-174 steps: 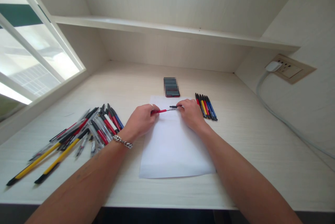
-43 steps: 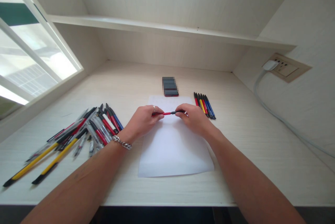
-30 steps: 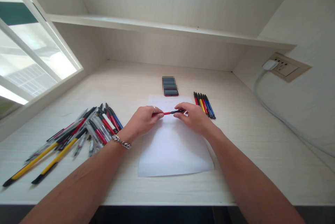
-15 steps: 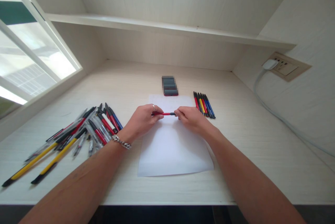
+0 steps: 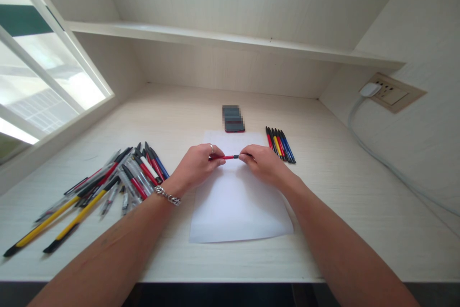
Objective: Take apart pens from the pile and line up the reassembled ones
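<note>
A red pen with black ends lies level between my two hands, above the upper part of a white sheet of paper. My left hand pinches its left end between thumb and fingers. The black right end is gripped by my right hand, whose fingers cover the tip. On the left, by my left forearm, is a loose pile of pens and pen parts in red, black, blue, white and clear. Just past my right hand lies a row of assembled-looking pens in red, black, yellow and blue.
A dark phone-like object, pixelated, lies behind the paper. Two long yellow-and-black pens stick out at the pile's front left. A white plug and cable hang from the wall socket at right. A shelf spans the back.
My right fingers have shifted slightly left along the pen, covering more of its black end. My left hand keeps its pinch in nearly the same place.
</note>
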Demonstrator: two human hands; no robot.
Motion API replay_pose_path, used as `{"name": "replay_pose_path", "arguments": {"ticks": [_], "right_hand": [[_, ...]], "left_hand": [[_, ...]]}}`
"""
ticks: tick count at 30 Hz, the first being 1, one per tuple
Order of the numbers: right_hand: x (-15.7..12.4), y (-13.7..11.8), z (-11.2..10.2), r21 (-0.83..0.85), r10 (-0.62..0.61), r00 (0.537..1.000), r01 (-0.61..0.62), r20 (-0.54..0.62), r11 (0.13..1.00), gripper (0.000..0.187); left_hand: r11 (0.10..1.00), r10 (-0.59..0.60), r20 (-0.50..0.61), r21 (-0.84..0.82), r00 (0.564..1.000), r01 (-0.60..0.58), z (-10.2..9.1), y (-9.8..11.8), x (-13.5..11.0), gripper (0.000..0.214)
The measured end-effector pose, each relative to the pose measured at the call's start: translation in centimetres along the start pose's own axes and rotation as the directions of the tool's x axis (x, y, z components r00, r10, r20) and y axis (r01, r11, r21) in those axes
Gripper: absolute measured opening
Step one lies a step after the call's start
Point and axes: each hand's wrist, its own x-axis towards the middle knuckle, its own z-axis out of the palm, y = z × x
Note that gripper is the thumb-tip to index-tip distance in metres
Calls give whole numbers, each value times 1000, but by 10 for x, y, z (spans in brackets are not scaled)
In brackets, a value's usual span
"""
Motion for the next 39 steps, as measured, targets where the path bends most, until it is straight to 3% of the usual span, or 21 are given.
{"name": "replay_pose_path", "arguments": {"ticks": [4,8,11,23,26,31,39], "right_hand": [[0,-1,0,-17,31,997,-30,66,999,34],[0,2,-1,57,-24,999,26,-44,998,15],[-1,4,0,73,-31,996,38,-85,997,12],[0,-3,-1,-17,11,998,-10,66,1000,24],[0,-2,-1,-4,11,998,-11,57,1000,27],[-1,2,-2,69,-12,998,17,-59,997,15],[-3,-2,-6,-30,-8,1000,9,20,1000,21]], "left_hand": [[1000,4,2,8,1000,-4,0,0,0,15],[999,10,51,53,999,-13,-1,1,1,24],[998,-2,54,63,999,-1,-2,2,0,26],[998,11,5,59,1000,-11,0,2,0,16],[998,15,11,65,1000,-16,-1,2,0,18],[997,18,35,69,999,-20,-2,2,0,26],[996,25,-6,80,1000,-24,-3,1,0,18]]}}
